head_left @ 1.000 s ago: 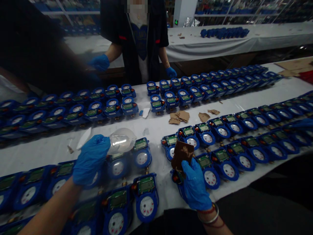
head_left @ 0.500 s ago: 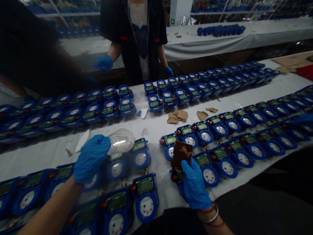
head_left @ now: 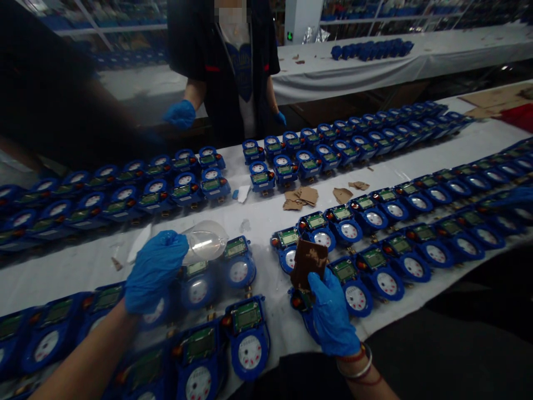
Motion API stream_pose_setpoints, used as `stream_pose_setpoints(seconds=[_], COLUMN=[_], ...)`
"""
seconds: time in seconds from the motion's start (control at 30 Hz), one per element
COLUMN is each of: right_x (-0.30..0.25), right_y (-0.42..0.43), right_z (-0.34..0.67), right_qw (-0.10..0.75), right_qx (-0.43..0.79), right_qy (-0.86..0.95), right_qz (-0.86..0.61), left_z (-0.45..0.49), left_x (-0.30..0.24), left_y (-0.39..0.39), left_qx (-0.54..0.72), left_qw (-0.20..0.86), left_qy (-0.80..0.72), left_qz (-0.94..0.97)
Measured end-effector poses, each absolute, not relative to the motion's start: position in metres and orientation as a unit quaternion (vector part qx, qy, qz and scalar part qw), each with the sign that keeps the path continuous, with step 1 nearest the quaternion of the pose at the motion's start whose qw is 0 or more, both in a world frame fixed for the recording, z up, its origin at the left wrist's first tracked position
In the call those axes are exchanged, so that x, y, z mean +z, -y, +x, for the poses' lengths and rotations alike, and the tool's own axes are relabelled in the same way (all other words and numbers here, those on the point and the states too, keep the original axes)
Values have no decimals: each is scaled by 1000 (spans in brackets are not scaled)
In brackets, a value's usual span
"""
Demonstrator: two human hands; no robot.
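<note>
Both my hands wear blue gloves. My left hand (head_left: 155,270) grips a clear plastic bottle (head_left: 205,241), held on its side above the blue water meters (head_left: 238,267) near the table's front edge. My right hand (head_left: 331,314) holds a brown piece of cardboard (head_left: 308,260) upright over a blue meter (head_left: 302,303) that it partly hides. More meters with green displays and white dials lie on both sides of my hands.
Long rows of blue meters (head_left: 375,136) cover the white table (head_left: 258,219). Torn cardboard scraps (head_left: 303,197) lie between the rows. A person in dark clothes with blue gloves (head_left: 180,114) stands across the table. A further table (head_left: 366,64) holds more blue parts.
The view has shifted slightly; my hands keep the bottle and the cardboard almost still. The person opposite has lowered the gloved hand a little.
</note>
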State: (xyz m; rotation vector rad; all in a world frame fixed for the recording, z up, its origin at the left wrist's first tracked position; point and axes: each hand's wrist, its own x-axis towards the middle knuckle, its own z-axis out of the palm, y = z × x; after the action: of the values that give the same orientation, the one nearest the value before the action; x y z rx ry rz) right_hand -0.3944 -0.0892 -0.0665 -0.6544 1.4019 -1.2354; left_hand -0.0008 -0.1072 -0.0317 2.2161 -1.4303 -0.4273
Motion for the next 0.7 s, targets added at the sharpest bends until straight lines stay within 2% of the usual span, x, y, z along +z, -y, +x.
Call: stream_pose_setpoints(seconds=[0.37,0.53,0.7], right_x=[-68,-75,-73], right_y=[87,86,88], right_z=[-394,-395,-396], right_qw=[560,597,590], right_qx=[-533,-518,-516], right_qy=[-572,-554,-575], right_qz=[-274,-263,-235], left_z=[-6,-7,-5], left_x=[-32,-28,-27], left_y=[108,111,112], left_qx=[-197,-173,-144], left_qw=[258,243,208], left_qy=[465,491,541], left_qz=[823,819,802])
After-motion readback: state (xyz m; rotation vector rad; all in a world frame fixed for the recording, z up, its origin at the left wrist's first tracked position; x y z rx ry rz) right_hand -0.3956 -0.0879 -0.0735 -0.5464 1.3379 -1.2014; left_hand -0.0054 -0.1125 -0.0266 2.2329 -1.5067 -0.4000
